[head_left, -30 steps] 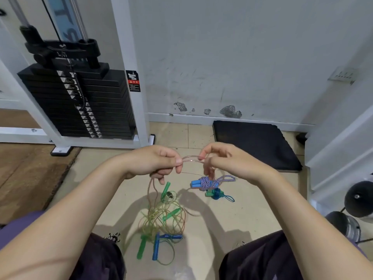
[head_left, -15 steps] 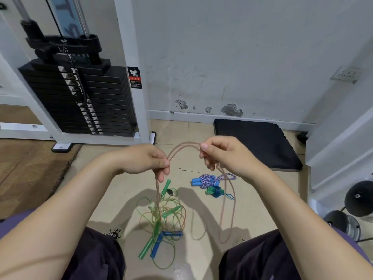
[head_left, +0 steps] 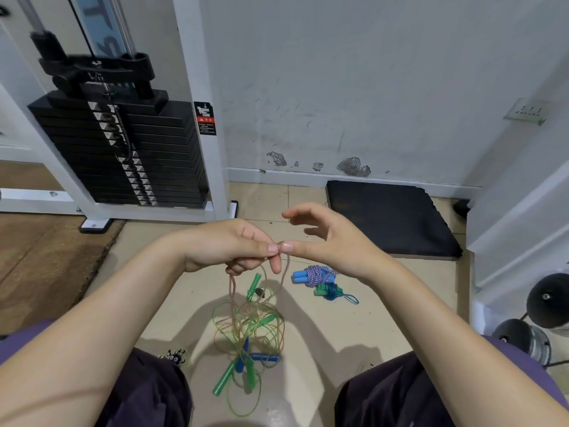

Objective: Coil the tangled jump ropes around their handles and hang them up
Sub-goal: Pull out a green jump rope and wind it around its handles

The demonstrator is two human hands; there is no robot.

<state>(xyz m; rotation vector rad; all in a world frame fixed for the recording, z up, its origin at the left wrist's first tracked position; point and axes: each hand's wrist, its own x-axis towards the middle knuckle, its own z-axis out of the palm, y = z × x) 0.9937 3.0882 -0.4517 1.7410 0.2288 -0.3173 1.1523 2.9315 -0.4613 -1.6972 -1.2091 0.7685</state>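
Left hand (head_left: 229,248) fingers clamped on the pink rope (head_left: 231,283); right hand (head_left: 326,241) thumb touches it, other fingers apart. Tangled ropes (head_left: 248,334) at six o'clock on the floor (head_left: 369,309).

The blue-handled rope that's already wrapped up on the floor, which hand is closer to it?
Right. The right hand hangs just above the wrapped blue-handled rope; the left hand is farther off, holding the pink rope.

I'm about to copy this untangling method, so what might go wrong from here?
The pink rope pinched by the left hand runs down into the tangle of green rope; lifting it may tighten the knots instead of freeing it. The right hand only touches the rope at its thumb tip, so the loop may slip. The green handles may get dragged along the floor.
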